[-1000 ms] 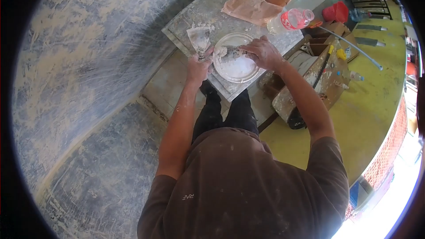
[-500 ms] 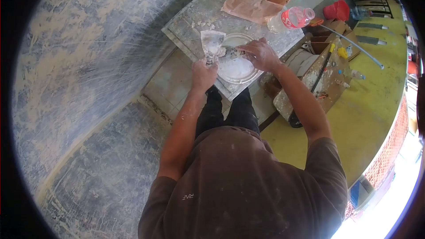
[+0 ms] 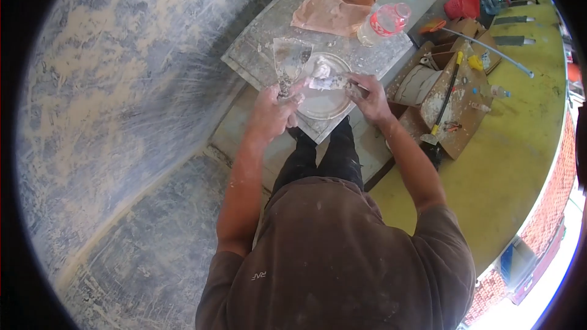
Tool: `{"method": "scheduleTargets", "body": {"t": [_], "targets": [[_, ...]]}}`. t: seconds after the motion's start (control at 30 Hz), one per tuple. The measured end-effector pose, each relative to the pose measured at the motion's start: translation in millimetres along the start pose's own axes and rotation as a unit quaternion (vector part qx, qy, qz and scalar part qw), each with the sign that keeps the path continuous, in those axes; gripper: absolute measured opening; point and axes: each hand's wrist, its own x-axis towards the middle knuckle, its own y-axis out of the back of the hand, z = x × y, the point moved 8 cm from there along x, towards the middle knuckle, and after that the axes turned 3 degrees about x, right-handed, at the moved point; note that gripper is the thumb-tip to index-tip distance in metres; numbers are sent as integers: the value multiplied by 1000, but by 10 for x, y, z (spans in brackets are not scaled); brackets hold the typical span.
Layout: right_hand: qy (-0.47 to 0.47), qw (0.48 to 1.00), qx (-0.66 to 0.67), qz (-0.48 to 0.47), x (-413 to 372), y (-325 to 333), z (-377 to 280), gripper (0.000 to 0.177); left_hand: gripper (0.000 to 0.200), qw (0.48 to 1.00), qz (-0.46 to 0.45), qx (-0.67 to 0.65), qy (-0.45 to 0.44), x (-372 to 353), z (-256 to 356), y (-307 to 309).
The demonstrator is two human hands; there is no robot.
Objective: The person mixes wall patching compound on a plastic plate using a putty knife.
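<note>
My left hand [image 3: 269, 113] is closed on the handle of a wide putty knife [image 3: 292, 56], its blade pointing up and smeared with putty. My right hand [image 3: 373, 102] grips a smaller putty knife [image 3: 328, 83] whose blade points left, with white material on it. Both tools are over a round, pale container [image 3: 329, 116]. A lump of white putty [image 3: 322, 67] shows near the far side of the container, just beyond the smaller blade. White residue coats the fingers of both hands.
The container stands on a dusty grey tabletop [image 3: 251, 55]. Behind it lie a torn brown paper bag [image 3: 333, 12] and a plastic bottle [image 3: 382, 24]. To the right are cardboard boxes [image 3: 465, 116], a long-handled tool [image 3: 449, 95] and a red bucket [image 3: 463, 3]. A patchy plastered wall [image 3: 122, 73] rises at left.
My right hand has drawn back to the right, bringing the smaller knife's blade into clear view. My left hand has shifted slightly left and down, and its blade carries less white. The view has shifted a little.
</note>
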Motion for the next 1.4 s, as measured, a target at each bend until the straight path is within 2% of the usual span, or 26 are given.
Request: {"method": "scheduleTargets", "body": {"t": [0.03, 0.07, 0.13, 0.17, 0.23, 0.33, 0.47, 0.53, 0.57, 0.63, 0.67, 0.73, 0.77, 0.8, 0.87, 0.9, 0.93, 0.97, 1.0, 1.07, 1.1, 1.23, 1.4], "targets": [[-21, 1000, 9, 13, -84, 9, 49, 39, 31, 999, -44, -10, 1, -43, 47, -35], [-21, 1000, 13, 17, -162, 1, 50, 39, 31, 999, -44, -4, 1, -95, 99, -24], [12, 996, 6, 92, -279, 90, -48, 38, 39, 997, 5, -68, -34, -180, 268, 81], [11, 995, 11, 96, -317, 102, -71, 38, 39, 998, 5, -62, -33, -166, 228, 140], [-32, 998, 0, 57, -346, 82, -103, 36, 47, 999, 10, -14, -44, -65, 32, 279], [-65, 998, -11, 16, -411, 0, -71, 37, 46, 995, 50, -21, -86, 120, -296, 336], [-41, 998, -12, 36, -540, -108, -93, 37, 39, 994, 52, -67, -69, 223, -550, 246], [-7, 997, 29, 70, -621, -159, -81, 44, 29, 992, 74, -104, -14, 225, -745, 224], [-4, 997, 28, 66, -651, -234, -64, 44, 29, 991, 77, -107, -15, 217, -790, 246], [-88, 982, 117, 119, -717, -289, 40, 46, 16, 983, 64, -166, -39, 149, -766, 262], [-84, 983, 117, 114, -724, -325, 4, 46, 16, 982, 69, -170, -42, 103, -771, 255], [-177, 928, 315, 88, -741, -481, 21, 45, 11, 985, 60, -160, 6, -44, -672, 138], [-172, 930, 312, 86, -722, -494, -53, 45, 11, 981, 13, -194, 4, 13, -796, 91], [-176, 927, 318, 92, -715, -503, -113, 41, 11, 980, 11, -197, -2, -24, -732, 49], [-172, 926, 319, 104, -621, -498, -199, 37, 9, 958, -12, -286, -5, -127, -560, -148], [-106, 967, 189, 137, -516, -384, -358, 27, 9, 955, -37, -293, -44, -131, -450, -232], [-39, 983, 56, 168, -426, -289, -555, 18, 9, 954, -44, -293, -53, -133, -376, -269], [26, 984, 0, 174, -368, -217, -749, 25, 10, 954, -49, -294, -40, -142, -331, -308], [34, 983, -5, 178, -322, -191, -795, 25, 12, 954, -52, -294, -27, -168, -263, -344], [176, 953, -100, 224, -303, -133, -1078, 39, 12, 954, -56, -293, -29, -234, -59, -383], [190, 950, -119, 217, -295, -154, -1088, 50, 13, 959, -60, -276, -33, -280, 44, -404], [200, 927, -224, 226, -309, -255, -1062, 63, 19, 970, -64, -226, -56, -408, 249, -446], [187, 926, -240, 223, -459, -269, -1012, 65, 18, 976, -53, -200, -63, -414, 205, -414]]}}
